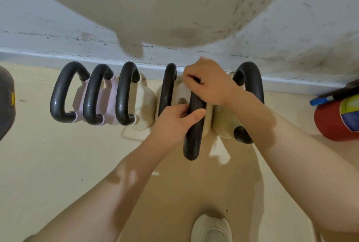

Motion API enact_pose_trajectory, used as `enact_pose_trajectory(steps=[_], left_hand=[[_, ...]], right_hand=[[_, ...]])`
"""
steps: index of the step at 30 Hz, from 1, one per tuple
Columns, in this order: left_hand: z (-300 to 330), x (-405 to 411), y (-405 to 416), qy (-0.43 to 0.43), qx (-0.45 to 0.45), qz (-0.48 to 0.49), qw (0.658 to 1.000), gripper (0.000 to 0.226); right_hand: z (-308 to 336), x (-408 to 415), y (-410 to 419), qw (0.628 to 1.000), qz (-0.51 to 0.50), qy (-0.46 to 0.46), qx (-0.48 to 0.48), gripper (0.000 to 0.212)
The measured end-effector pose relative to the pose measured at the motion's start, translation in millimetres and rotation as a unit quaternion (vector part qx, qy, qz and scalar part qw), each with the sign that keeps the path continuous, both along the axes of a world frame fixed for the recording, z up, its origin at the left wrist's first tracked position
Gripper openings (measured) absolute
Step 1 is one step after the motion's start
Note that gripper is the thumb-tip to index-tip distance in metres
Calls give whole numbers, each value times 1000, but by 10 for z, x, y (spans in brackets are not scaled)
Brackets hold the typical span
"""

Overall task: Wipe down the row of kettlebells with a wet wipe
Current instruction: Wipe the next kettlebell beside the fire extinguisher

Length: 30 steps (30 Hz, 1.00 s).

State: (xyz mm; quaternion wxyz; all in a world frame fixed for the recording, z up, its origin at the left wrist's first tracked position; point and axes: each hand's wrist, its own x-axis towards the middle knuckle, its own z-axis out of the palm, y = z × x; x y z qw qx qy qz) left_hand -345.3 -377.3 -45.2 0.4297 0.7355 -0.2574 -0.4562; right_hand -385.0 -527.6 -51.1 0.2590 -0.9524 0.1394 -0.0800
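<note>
**Both hands on the fifth kettlebell**

Row of kettlebells [124, 94] stands along the baseboard [291, 83], black handles up. No containers in view. Fire extinguisher [338, 119] lies near the row's right end; bare floor [58, 164] in front. Left hand [174, 119] grips the fifth handle [194, 125]. Right hand [207, 82] curled over its far end; wipe not discernible. Shoe [211, 228] below.

No legible text, brand or number anywhere in view. Red cylindrical fire extinguisher [339, 120] at right edge carries a yellow, blue and green printed label [350, 114]; print too small and blurred to read. Black kettlebell handles: no markings discernible.
</note>
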Motion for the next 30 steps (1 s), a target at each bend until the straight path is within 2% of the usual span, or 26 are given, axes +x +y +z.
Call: enact_pose_trajectory(steps=[2, 4, 5, 10, 13, 17, 19, 22, 26, 28, 30], left_hand=[[17, 12, -10, -15, 0, -21, 1000, 40], [36, 25, -7, -30, 3, -37, 999, 36], [40, 22, -4, -36, 4, -44, 998, 35], [-3, -70, -2, -30, 5, -43, 999, 33], [-38, -135, -11, -30, -2, -20, 999, 35], [-49, -169, -31, -37, -11, 0, 999, 40], [-62, -151, -61, -41, -17, -4, 999, 42], [-85, -91, -112, -54, -13, -15, 998, 41], [-55, -69, -231, -51, -10, -20, 998, 41], [-38, -84, -288, -46, -10, -21, 999, 40], [-42, -89, -321, -34, -14, -17, 999, 42]], right_hand=[[-27, -10, 37, 980, -123, -22, 152, 27], [-22, -2, 71, 925, -226, -39, 304, 28], [-24, -9, 85, 899, -261, -45, 349, 29], [-4, -104, 195, 830, -333, -85, 439, 23], [-18, -152, 261, 829, -371, -94, 408, 28], [4, -207, 410, 873, -409, -121, 235, 19], [14, -247, 453, 876, -428, -136, 175, 16], [0, -297, 501, 882, -396, -149, 209, 33], [-10, -307, 434, 846, -417, -155, 295, 37], [9, -308, 405, 838, -434, -156, 292, 29], [49, -322, 418, 846, -425, -144, 289, 4]])
